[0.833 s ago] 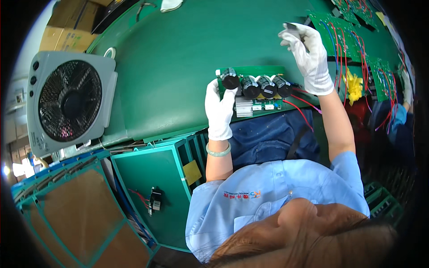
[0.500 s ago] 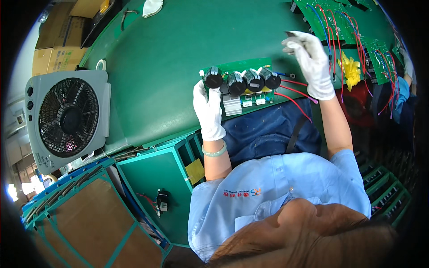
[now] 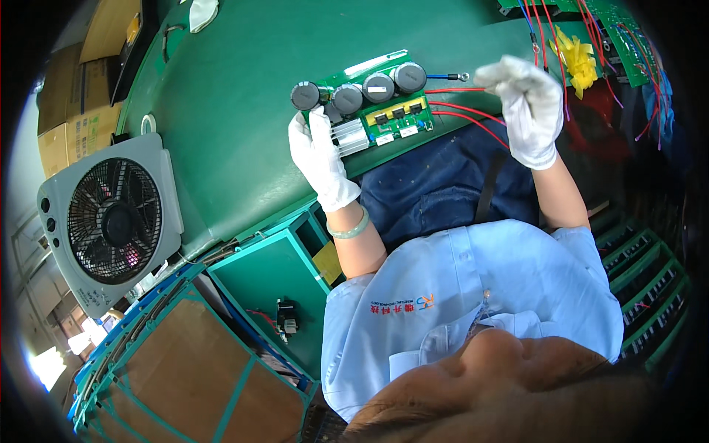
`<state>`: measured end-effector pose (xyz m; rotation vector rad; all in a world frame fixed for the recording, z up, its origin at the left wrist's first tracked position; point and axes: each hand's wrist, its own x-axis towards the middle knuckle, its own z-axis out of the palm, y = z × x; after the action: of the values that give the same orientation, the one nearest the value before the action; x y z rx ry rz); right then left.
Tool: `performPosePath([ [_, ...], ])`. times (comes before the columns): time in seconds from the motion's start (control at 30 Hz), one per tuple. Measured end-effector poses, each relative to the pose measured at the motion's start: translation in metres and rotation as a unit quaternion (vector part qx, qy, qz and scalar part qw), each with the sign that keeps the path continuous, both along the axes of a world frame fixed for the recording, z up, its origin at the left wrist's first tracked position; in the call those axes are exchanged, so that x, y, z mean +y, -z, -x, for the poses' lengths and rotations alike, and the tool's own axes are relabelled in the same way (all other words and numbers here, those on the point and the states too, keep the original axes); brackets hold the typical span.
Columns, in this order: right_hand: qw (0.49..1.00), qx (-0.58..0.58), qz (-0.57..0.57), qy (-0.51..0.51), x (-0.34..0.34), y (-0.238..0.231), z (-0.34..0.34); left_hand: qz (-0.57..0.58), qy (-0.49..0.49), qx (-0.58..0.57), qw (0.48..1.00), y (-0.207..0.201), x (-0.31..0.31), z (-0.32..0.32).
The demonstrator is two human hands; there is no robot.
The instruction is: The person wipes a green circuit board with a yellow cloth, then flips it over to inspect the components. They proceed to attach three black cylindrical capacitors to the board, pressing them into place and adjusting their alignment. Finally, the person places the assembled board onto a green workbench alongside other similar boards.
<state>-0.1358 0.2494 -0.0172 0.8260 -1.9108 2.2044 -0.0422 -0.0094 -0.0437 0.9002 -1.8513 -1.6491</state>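
Note:
A green circuit board (image 3: 367, 74) with several round black capacitors (image 3: 379, 88), a silver finned heat sink (image 3: 350, 137) and a yellow strip is tilted over the table. My white-gloved left hand (image 3: 319, 151) is closed on its left end, thumb beside the leftmost capacitor. From the board's right side run red wires (image 3: 461, 111) and a short blue wire (image 3: 443, 77) with a ring terminal. Beside those wires, my white-gloved right hand (image 3: 528, 111) is raised with its fingers bent together. Whatever its fingertips hold, if anything, is hidden.
A grey fan (image 3: 118, 221) stands at the left, near cardboard boxes (image 3: 77, 103). More wired green boards (image 3: 591, 18) and a yellow bundle (image 3: 574, 59) lie at the far right. A green cabinet (image 3: 258, 273) below the table holds a small black part (image 3: 286, 319).
The board has turned, now showing more of its component side, and shifted up and left with my left hand. The dark piece at my right fingertips no longer shows. The whole view has shifted.

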Motion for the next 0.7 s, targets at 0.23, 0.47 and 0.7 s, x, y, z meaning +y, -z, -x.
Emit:
performPosePath([
  [0.23, 0.988, -0.086, -0.125, -0.006, 0.007, 0.03, 0.007, -0.036, 0.01, 0.007, 0.999, 0.008, -0.007, 0.002],
  [0.47, 0.993, -0.064, -0.099, 0.027, 0.013, -0.04, -0.012, -0.012, -0.007, 0.01, 1.0, 0.009, -0.006, -0.001],
  [0.7, 0.911, 0.202, -0.356, -0.047, 0.001, -0.022, -0.027, 0.053, -0.011, 0.003, 0.999, -0.005, 0.006, -0.006],
])
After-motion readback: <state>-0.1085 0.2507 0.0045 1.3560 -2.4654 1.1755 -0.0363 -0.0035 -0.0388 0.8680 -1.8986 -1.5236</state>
